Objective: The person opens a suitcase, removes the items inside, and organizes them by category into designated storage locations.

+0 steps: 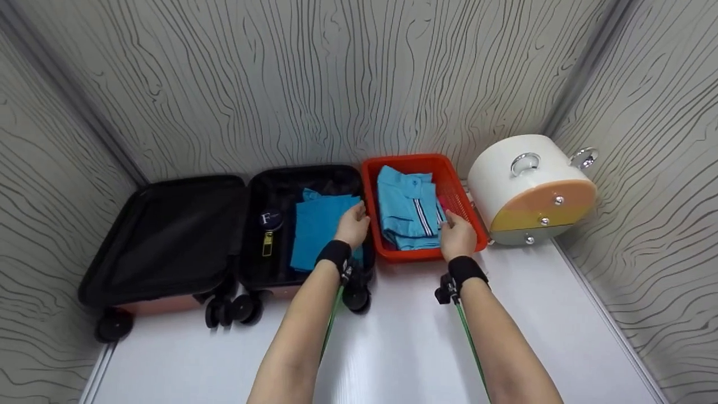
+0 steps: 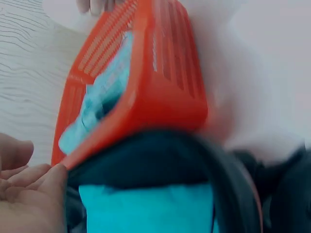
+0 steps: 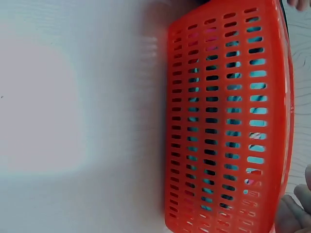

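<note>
The clearest reading is a single capital "F", printed pale on a dark round disc (image 1: 272, 223) that lies in the right half of the open suitcase (image 1: 279, 192), toward its left side. The letter stands on the left part of the disc's face, upright as seen from the near side. To the right of the "F" runs a smaller pale line, apparently lettering, though too small in the head view to make out. In the left wrist view, a faint pale mark shows on the outside of the red basket (image 1: 415, 256), too blurred to read
</note>
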Tool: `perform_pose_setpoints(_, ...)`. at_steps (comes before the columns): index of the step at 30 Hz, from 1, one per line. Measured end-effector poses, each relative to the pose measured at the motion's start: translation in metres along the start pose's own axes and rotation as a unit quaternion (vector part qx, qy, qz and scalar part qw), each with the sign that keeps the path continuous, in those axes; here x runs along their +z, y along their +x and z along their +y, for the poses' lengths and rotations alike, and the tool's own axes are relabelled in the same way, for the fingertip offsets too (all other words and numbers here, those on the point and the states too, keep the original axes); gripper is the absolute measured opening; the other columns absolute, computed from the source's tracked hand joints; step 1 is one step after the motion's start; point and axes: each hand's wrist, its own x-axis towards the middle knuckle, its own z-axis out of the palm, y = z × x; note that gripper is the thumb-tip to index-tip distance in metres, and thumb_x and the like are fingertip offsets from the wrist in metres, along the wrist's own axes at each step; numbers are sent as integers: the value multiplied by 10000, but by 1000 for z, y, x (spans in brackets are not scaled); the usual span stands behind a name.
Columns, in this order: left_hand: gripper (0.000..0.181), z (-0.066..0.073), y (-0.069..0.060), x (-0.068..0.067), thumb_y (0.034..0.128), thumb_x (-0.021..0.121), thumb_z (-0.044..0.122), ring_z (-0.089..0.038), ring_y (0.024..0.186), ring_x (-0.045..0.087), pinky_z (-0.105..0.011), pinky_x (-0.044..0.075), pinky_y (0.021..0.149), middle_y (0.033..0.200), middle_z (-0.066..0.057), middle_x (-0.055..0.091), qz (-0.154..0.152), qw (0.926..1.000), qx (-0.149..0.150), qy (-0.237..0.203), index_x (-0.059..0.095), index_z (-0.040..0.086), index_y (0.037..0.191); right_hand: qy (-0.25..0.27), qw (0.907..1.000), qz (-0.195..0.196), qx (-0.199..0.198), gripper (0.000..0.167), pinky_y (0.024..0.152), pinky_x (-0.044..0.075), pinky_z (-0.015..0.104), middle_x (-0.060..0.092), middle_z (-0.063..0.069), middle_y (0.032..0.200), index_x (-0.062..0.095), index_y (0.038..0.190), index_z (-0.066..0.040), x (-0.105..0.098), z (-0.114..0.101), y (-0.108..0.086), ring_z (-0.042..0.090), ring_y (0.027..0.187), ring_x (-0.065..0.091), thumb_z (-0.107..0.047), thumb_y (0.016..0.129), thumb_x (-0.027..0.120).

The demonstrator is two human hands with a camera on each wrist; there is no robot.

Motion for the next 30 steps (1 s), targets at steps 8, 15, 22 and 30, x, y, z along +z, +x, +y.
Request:
perform_pose_setpoints(8, 515, -4, -4, -17, 1102, 423, 85, -330, 1470, 358, -437, 368, 1152, 1604, -197, 364, 30, 9998, 95, 200, 291, 10, 1594, -12, 9998, -154, -96, 417, 1073, 450, 467, 609, 178, 1402, 570, 1443, -19, -1, -7, 1, 341, 1307, 555, -89, 1033, 601)
perform_pose_setpoints(15, 512, -2, -3, -27, 1096, 457, 108, -307, 1453, 393, -417, 379, 1145, 1592, -171, 396, 37, 9989, 101, 453, 327, 18, 1583, 76, 9984, -434, -343, 432, 1071, 458, 452, 597, 195, 1410, 556, 1447, 8, 9, -21, -3, 334, 1309, 554, -144, 1045, 597)
perform_pose_setpoints(22, 517, -2, -8, -62, 1090, 477, 110, -308, 1446, 401, -413, 383, 1141, 1587, -174, 401, 142, 9967, -41, 795, 337, 8, 1577, 399, 9911, -921, -871, 448, 1035, 484, 441, 575, 167, 1446, 527, 1485, -36, 33, -47, -15, 305, 1299, 563, -201, 1070, 566)
perform_pose_setpoints(30, 523, -11, -21, -102, 1085, 484, 122, -356, 1444, 392, -436, 376, 1144, 1564, -241, 406, 378, 9911, -450, 1196, 338, -50, 1556, 729, 9756, -1803, -1018, 439, 1038, 475, 439, 573, 158, 1447, 531, 1481, -41, 69, -76, -34, 300, 1280, 571, -241, 1091, 506)
